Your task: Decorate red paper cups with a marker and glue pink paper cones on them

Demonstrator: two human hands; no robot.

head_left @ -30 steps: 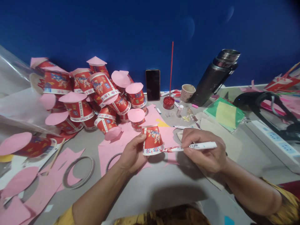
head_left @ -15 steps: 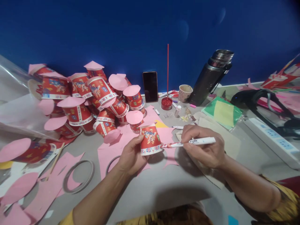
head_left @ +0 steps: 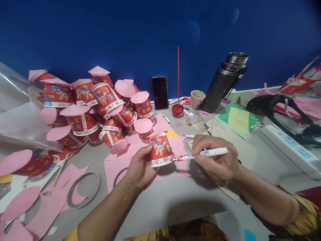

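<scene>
A red paper cup with a white flowered rim (head_left: 160, 149) is gripped by my left hand (head_left: 141, 167), thumb on its left side, near the middle of the view. The cup's wide rim faces down. My right hand (head_left: 217, 159) pinches a white marker (head_left: 212, 152) with a red-stained front end. The marker's tip meets the lower right of the cup's rim. Pink paper sheets (head_left: 115, 167) with curved cutouts lie beneath and behind the cup.
Several red cups with pink tops (head_left: 82, 118) are piled at the left. Grey tape rings (head_left: 96, 190) lie nearer. Behind stand a phone (head_left: 159, 93), a red paint pot (head_left: 177, 111), a patterned cup (head_left: 197, 99) and a dark flask (head_left: 220, 87). A power strip (head_left: 292, 147) is at the right.
The cup has turned slightly in my left hand, and more of its green mark shows. My right hand and the marker have shifted a little to the left.
</scene>
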